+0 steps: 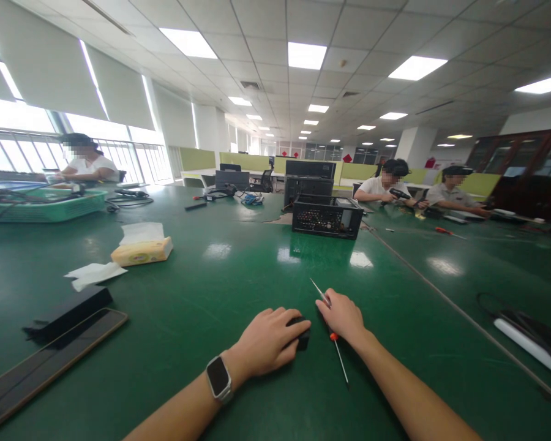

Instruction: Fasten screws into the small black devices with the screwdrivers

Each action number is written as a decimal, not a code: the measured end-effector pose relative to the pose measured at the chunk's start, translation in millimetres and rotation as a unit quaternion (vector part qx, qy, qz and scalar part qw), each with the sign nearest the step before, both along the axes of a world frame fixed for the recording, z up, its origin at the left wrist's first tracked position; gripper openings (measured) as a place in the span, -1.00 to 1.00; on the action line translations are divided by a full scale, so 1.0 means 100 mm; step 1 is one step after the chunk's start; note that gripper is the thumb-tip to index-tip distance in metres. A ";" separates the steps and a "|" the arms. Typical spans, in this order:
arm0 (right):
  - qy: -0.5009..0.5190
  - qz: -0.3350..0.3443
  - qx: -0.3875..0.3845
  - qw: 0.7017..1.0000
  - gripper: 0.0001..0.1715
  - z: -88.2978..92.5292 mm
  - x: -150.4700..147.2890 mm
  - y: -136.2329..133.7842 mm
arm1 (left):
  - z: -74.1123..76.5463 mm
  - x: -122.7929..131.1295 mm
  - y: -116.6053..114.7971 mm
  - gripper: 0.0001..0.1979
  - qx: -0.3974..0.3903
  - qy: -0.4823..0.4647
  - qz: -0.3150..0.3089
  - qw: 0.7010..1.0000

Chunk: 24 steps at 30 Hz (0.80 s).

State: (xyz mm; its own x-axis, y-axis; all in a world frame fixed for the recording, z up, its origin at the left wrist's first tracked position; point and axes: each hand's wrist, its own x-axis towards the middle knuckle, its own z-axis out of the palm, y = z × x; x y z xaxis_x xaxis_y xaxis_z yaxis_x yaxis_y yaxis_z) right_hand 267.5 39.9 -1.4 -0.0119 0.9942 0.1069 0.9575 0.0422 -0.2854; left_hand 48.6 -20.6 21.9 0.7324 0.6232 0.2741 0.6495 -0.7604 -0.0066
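I find the left hand [267, 340] closed about a black block [304, 340]; just rightward, the right hand [343, 315] pinches a screwdriver [318, 290]. Judged: tool handling; next needs steadiness.

The single head-worn camera looks forward and down across the green surface [188, 294] from above its near side. The wearer's forearms [179, 398] cross the bottom edge at close range; the wide field extends past the surface's far side to the ceiling [261, 37].
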 end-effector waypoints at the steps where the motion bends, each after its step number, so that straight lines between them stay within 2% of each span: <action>1: 0.009 0.006 0.012 1.000 -0.65 0.01 0.00 -0.01 | 0.01 0.00 0.00 -0.61 -0.001 0.002 -0.001 1.000; 6: 0.127 0.087 0.091 0.984 -0.57 0.07 0.05 -0.04 | 0.02 -0.03 0.01 -0.61 -0.010 -0.004 0.004 1.000; 10: 0.244 0.158 0.100 0.952 -0.69 0.10 0.04 -0.11 | 0.02 -0.08 0.05 -0.64 -0.017 -0.018 0.007 1.000; 14: 0.339 0.145 0.082 0.926 -0.66 0.13 0.00 -0.17 | 0.01 -0.11 0.06 -0.66 -0.017 -0.027 0.014 0.999; 19: 0.364 0.129 0.117 0.915 -0.89 0.11 0.00 -0.15 | 0.02 -0.13 0.05 -0.66 -0.016 -0.042 0.010 0.999; 24: 0.427 0.154 0.112 0.884 -0.78 0.09 0.03 -0.12 | 0.03 -0.15 0.07 -0.65 -0.018 -0.040 0.015 0.999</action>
